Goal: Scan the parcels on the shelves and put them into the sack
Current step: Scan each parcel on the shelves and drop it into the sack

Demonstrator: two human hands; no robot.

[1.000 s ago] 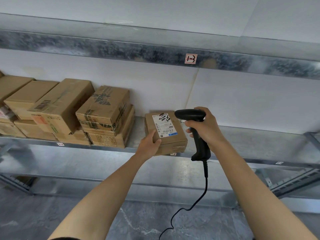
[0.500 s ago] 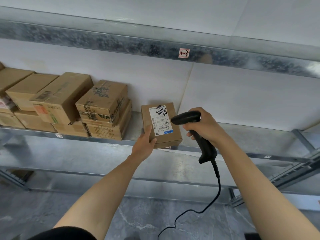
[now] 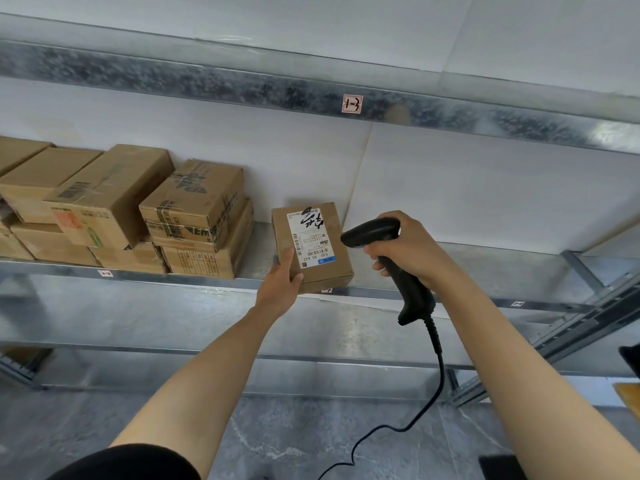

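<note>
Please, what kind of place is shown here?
Probably a parcel warehouse or courier storeroom: grey galvanised metal shelving with a red-and-white location tag, stacked brown cardboard parcels, and a black corded barcode scanner gripped in the right hand.

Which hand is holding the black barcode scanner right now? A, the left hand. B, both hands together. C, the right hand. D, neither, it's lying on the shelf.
C: the right hand grips the scanner by its handle, while the left hand holds the labelled parcel by its lower corner.
</note>
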